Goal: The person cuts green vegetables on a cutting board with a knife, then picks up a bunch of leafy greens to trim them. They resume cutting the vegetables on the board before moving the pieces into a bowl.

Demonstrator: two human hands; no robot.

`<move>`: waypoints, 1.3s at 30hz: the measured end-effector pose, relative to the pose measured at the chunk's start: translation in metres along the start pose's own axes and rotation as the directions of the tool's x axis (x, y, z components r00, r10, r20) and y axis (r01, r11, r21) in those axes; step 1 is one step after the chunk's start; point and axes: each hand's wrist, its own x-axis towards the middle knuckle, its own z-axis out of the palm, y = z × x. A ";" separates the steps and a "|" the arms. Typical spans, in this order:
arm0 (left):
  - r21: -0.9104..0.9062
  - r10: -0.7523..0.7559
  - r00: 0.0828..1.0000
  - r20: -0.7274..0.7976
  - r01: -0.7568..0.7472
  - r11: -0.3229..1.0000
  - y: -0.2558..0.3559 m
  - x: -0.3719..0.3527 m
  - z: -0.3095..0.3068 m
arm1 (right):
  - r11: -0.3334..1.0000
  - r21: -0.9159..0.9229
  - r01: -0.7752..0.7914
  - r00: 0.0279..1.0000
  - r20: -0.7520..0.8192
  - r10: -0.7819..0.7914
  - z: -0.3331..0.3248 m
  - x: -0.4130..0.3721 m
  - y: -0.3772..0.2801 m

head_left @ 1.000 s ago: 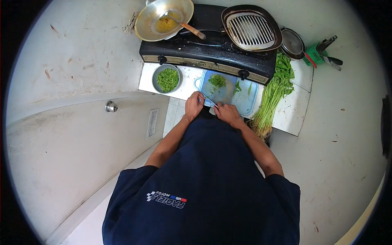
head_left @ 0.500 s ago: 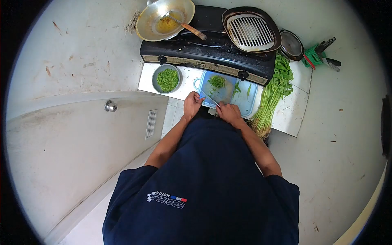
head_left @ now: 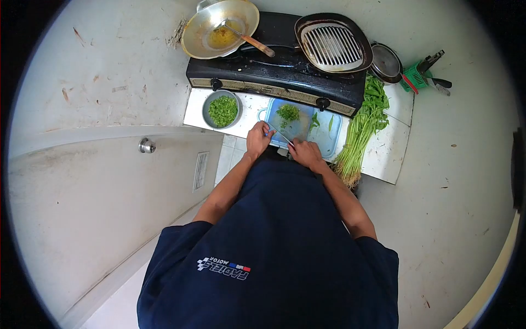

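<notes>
My right hand (head_left: 307,153) is closed on the handle of a knife (head_left: 282,135), whose blade points up and left over the front edge of a blue cutting board (head_left: 332,137). My left hand (head_left: 258,139) is at the board's front left, near the blade tip, with its fingers bent together; anything between them is too small to make out. Chopped greens (head_left: 288,112) lie in a small pile on the board, and a few loose leaves (head_left: 314,121) are to their right. Left of the board, a grey bowl (head_left: 238,112) holds more chopped greens.
Behind the board is a black stove (head_left: 268,71) with a wok (head_left: 192,33), a ladle (head_left: 257,45) in it, and a grill pan (head_left: 364,41). Long-stemmed greens (head_left: 359,131) lie right of the board. Farther right are a round pan (head_left: 386,63) and a green basket (head_left: 415,78) with utensils.
The view has shifted slightly, so the stove and counter appear a little lower and farther left. Both hands keep nearly the same pose, the right one still on the knife.
</notes>
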 end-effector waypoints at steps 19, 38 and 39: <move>-0.043 -0.103 0.993 0.058 0.105 0.994 0.002 -0.003 -0.003 | 1.000 -0.026 -0.015 0.999 -0.036 0.014 0.000 0.005 -0.004; -0.168 -0.180 0.976 0.127 0.200 0.965 -0.012 -0.004 0.002 | 0.996 -0.077 0.050 0.999 -0.018 -0.051 0.005 0.012 -0.006; -0.170 -0.181 0.975 0.128 0.201 0.965 -0.013 -0.003 0.002 | 0.997 -0.073 0.037 0.999 -0.022 -0.039 0.007 0.012 -0.005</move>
